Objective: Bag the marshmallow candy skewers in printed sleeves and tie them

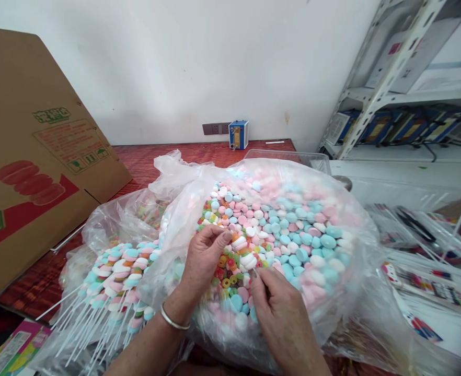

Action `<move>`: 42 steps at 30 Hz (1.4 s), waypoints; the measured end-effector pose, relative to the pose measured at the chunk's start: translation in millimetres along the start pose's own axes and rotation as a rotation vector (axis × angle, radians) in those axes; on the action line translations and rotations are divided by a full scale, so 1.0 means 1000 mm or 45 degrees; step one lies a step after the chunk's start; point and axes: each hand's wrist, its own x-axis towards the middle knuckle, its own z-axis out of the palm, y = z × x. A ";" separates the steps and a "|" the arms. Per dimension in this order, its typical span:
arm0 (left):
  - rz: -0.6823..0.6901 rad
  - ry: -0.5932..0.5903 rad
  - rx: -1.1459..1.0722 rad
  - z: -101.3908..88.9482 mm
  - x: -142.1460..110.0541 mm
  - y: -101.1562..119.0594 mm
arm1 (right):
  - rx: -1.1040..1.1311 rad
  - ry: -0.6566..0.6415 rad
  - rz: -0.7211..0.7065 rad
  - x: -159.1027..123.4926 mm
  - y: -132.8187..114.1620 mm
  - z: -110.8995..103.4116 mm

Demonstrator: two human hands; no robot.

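A partly made candy skewer (248, 261), with white marshmallow pieces and an orange gummy, is between my hands over a big clear plastic bag (183, 201). My right hand (281, 313) is closed, pinching its lower end, where the fingers hide the stick. At its upper end my left hand (205, 256) has thumb and forefinger pressed together; whatever they grip is hidden. Loose pink, blue and white marshmallows (289, 224) fill the bag. Colourful gummy rings (226, 282) lie on them beneath my hands. To the left is a heap of finished-looking candy skewers (120, 271) on white sticks.
A large cardboard box (46, 156) stands on the left of the red-brown table (144, 156). At the wall sits a small blue device (239, 134) beside a socket strip (215, 128). Metal shelving (383, 78) rises at right, with packaged stationery (430, 287) below it.
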 end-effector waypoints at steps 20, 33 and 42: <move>-0.324 -0.062 -0.733 0.032 -0.016 0.026 | -0.238 0.286 -0.282 -0.008 -0.006 0.017; -0.324 -0.045 -0.660 0.053 -0.032 0.005 | -0.258 0.202 -0.207 -0.004 -0.001 0.021; 0.170 -0.284 0.592 0.037 0.007 -0.007 | -0.523 0.025 0.298 0.073 0.024 -0.037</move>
